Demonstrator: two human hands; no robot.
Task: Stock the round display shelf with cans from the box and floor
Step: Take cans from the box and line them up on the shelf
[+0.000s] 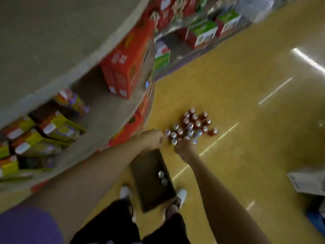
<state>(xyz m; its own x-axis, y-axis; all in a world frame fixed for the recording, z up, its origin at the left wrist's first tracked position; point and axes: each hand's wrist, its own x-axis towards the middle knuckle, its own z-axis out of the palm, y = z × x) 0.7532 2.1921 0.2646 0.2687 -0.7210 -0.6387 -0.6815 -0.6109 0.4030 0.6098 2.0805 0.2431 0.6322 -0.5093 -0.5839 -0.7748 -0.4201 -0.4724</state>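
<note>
The brown box (149, 180) on the floor (246, 106) holds two cans (162, 177) near its middle. Just beyond its far end stands a cluster of cans (191, 125), with bare floor beyond them. The round shelf (109, 110) curves just beside the box. The left hand (153, 138) is curled at the cluster's edge; the right hand (184, 147) reaches among the cans. The blur hides whether either grips one.

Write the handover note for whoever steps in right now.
Left hand: curled at the near edge of the floor cans; too blurred to tell if it holds one.
Right hand: reaching into the same cluster, grip unclear.
Box: on the floor between the feet, two cans left inside.
Shelf: holds cartons only; no cans visible on it.
Left: move all cans up.
</note>
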